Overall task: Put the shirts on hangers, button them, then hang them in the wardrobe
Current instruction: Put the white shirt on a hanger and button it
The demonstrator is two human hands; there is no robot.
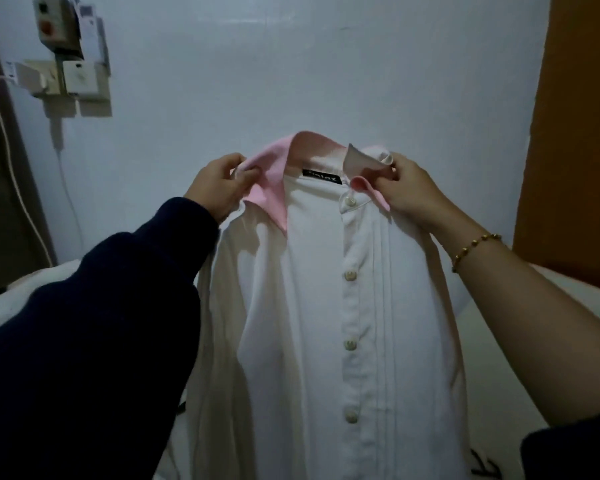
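A white shirt (309, 306) is held up at chest height in front of a pale wall (291, 64), its front turned to the camera and its body hanging straight down. The pink collar (274, 174) is gripped at both ends. The left hand (219, 188) is curled round the collar's left end by the shoulder seam, with cloth pinched between thumb and fingers. The right hand (407, 190) pinches the folded right collar tip the same way. A black label (321, 177) is seen inside the open neck, between the two hands. A row of pale buttons (350, 274) runs down the placket; whether they are fastened cannot be told. A dark sleeve (101, 323) covers the left arm, and a gold bracelet (475, 245) is worn on the bare right wrist.

Beneath the shirt a white surface (21, 292) is partly seen. A socket box (70, 77) is fixed high on the wall at the left, with a cable (11, 174) hanging from it. A brown panel (575, 133) stands at the right edge.
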